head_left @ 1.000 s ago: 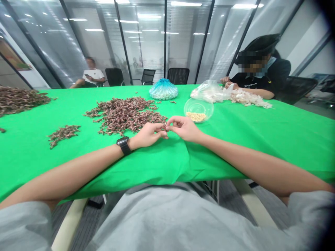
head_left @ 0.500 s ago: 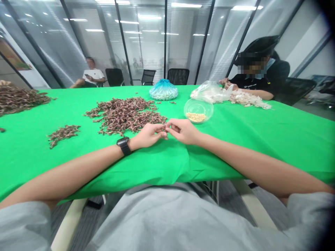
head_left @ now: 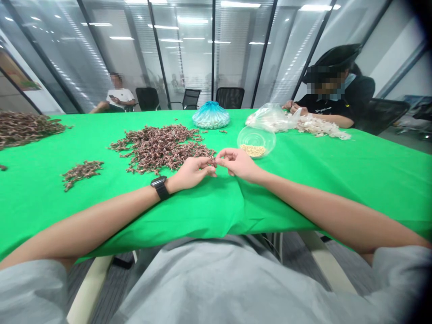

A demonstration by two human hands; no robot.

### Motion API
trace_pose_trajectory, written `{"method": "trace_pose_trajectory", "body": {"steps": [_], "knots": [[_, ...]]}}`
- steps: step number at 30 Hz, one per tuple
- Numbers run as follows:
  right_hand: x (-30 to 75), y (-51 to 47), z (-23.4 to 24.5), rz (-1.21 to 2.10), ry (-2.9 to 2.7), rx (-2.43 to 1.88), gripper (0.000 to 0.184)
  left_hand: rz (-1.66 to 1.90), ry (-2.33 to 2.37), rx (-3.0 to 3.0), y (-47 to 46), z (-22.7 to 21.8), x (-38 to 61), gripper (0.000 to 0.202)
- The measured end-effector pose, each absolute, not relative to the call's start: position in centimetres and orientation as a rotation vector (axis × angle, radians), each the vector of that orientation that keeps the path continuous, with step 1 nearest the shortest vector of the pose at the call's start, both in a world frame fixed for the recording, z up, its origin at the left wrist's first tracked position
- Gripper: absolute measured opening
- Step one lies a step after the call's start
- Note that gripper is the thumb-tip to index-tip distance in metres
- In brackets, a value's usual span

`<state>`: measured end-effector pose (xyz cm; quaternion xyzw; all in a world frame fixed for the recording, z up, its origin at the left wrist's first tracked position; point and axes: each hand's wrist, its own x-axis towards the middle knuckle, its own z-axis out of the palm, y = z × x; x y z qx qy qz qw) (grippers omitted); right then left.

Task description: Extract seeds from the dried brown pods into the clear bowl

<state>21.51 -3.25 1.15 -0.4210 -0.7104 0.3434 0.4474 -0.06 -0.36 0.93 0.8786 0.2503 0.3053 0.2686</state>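
Observation:
My left hand (head_left: 191, 173) and my right hand (head_left: 238, 163) rest on the green tablecloth (head_left: 337, 175), fingertips meeting in a pinch over a small brown pod that I can barely make out. A black watch (head_left: 159, 187) sits on my left wrist. Just beyond my hands lies a large heap of brown dried pods (head_left: 160, 146). A clear plastic bowl (head_left: 256, 141) holding pale seeds stands just beyond my right hand.
A smaller pod pile (head_left: 81, 172) lies at the left, another heap (head_left: 27, 128) at the far left. A blue bag (head_left: 211, 115) sits at the far side. A person in black (head_left: 332, 105) works on white husks (head_left: 317, 127). Another person (head_left: 116, 96) sits behind.
My right hand has shifted slightly while both hands keep pinching together. Everything else on the table stays put.

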Motion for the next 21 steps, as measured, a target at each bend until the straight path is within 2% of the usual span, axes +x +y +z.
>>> {"method": "trace_pose_trajectory", "body": {"steps": [5, 21], "knots": [[21.87, -3.2, 1.2, 0.403, -1.914, -0.932, 0.021, 0.813, 0.663, 2.298, -0.22, 0.77, -0.06, 0.033], [21.97, -3.49, 0.56, 0.138, -2.148, -0.839, 0.019, 0.792, 0.631, 2.337, -0.42, 0.93, -0.08, 0.037]]}}
